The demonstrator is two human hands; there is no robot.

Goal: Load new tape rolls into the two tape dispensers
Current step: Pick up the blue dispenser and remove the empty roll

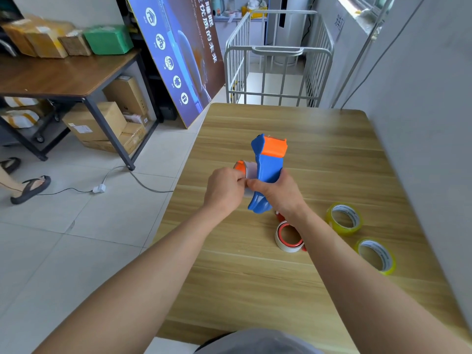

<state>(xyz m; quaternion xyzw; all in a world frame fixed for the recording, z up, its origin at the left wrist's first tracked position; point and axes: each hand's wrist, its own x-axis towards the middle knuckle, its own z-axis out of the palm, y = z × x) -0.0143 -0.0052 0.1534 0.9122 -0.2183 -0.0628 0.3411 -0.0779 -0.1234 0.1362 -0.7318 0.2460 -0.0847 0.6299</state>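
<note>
1. Holding a blue and orange tape dispenser (pixel 268 172) up above the wooden desk (pixel 255 290), the right hand (pixel 278 192) wraps around its blue body, fingers closed on it, thumb pointing left.
2. The dispenser stands nearly upright in that grip, its orange head at the top and the blue handle end sticking out below the hand.
3. The left hand (pixel 224 190) is closed at the dispenser's left side, its fingers pinched on a pale, almost spent roll (pixel 249 172) that sits on the orange hub.
4. Both hands touch at the thumbs, right beside the roll.
5. A second dispenser part (pixel 287 236), a white ring with a red inside, lies flat on the desk just under the right forearm, which hides part of it; I cannot tell its full shape.
6. Two new rolls of clear yellowish tape lie flat on the desk to the right: one roll (pixel 344 219) nearer the middle, the other roll (pixel 378 256) closer to the person and near the desk's right edge.
7. The two rolls are near each other but apart, and neither touches a hand.
8. Beyond the desk stands a metal cart (pixel 278 60), and a blue poster (pixel 178 54) leans to its left.
</note>
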